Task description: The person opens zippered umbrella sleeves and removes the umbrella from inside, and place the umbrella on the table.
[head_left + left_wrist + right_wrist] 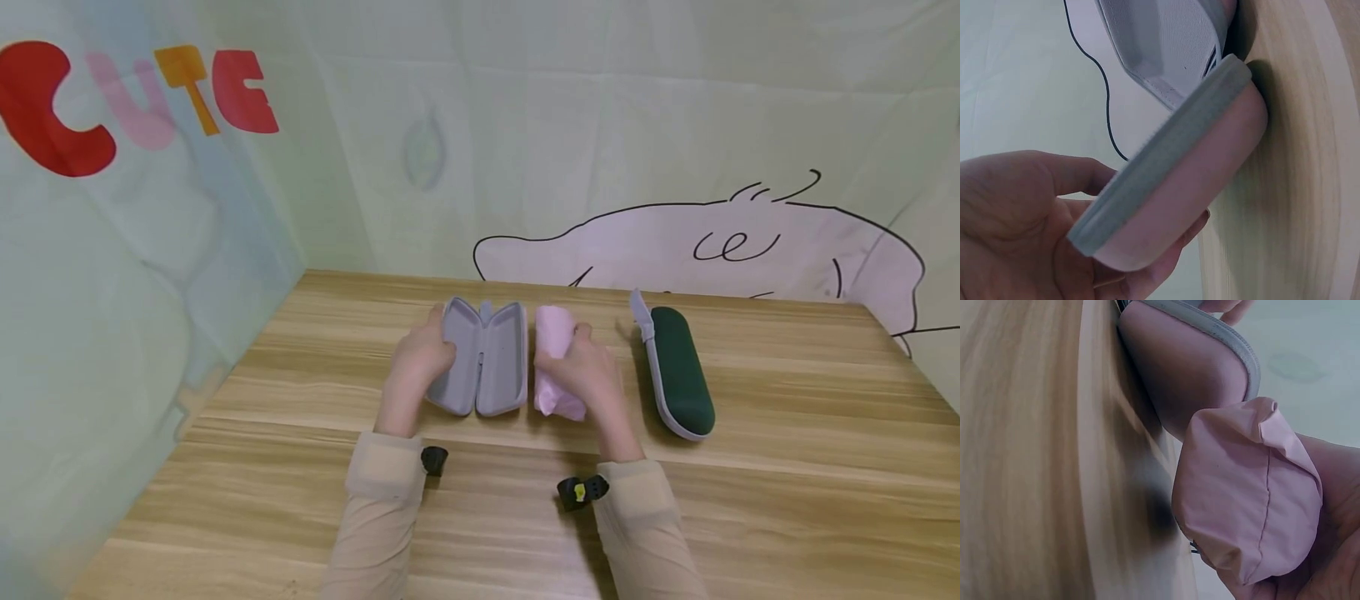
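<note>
An open zip case, pink outside and grey inside, lies spread in two halves on the wooden table. My left hand grips its left half, thumb at the inner rim and fingers round the pink shell. That half tilts up in the left wrist view. Just right of the case, my right hand holds a rolled pink fabric bundle with a seam down its end. The right wrist view shows the bundle close beside the case's pink shell; what is inside the fabric is hidden.
A dark green zip case with a grey zip edge and a grey strap lies to the right of my right hand. Behind the table hangs a printed cloth backdrop. Small black devices sit at both wrists.
</note>
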The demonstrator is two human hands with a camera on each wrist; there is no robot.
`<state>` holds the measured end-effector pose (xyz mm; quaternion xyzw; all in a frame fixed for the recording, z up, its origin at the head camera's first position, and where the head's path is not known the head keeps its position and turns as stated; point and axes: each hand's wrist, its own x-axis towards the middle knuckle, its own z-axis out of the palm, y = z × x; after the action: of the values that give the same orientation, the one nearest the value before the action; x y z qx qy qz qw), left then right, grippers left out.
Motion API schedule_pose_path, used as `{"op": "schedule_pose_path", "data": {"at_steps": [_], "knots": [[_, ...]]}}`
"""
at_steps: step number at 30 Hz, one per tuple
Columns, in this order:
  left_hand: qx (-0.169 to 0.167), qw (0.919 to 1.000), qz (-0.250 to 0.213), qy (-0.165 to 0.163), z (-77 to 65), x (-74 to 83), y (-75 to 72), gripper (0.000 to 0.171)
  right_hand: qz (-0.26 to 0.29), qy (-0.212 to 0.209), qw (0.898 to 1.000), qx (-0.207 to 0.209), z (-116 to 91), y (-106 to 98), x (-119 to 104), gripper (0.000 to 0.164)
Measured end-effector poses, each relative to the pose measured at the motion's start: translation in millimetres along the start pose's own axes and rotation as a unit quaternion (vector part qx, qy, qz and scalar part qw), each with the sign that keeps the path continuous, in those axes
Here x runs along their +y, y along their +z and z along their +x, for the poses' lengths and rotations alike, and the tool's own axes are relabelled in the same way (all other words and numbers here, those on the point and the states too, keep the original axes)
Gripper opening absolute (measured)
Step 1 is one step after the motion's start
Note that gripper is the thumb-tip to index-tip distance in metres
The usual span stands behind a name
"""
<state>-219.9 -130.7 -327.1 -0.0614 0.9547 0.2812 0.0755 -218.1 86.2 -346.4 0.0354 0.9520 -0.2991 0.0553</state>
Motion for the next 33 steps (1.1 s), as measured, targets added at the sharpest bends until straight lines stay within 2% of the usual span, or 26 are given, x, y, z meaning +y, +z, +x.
{"op": "schedule_pose_path", "data": {"at_steps": [14,24,26,33], "knots": [[0.0,1.0,0.002,0.004,-1.2,-0.5,-2.0,0.067,-0.024,0.006,1.0,-0.011,1.9,3.3,1.4,0.086],[-0.002,0.9999,0.01,0.006,-0.2,0.3,-2.4,0.066,-0.042,0.017,0.998,-0.041,0.2,3.0,0.1,0.094],[0.003,0.9998,0.015,0.009,4.0,-2.7,0.6,0.065,-0.044,0.019,0.998,-0.047,-0.2,2.8,0.0,0.096],[-0.003,0.9999,0.012,0.005,1.0,-0.7,-0.8,0.067,-0.039,0.023,0.997,-0.065,-1.0,1.6,0.7,0.102]]}}
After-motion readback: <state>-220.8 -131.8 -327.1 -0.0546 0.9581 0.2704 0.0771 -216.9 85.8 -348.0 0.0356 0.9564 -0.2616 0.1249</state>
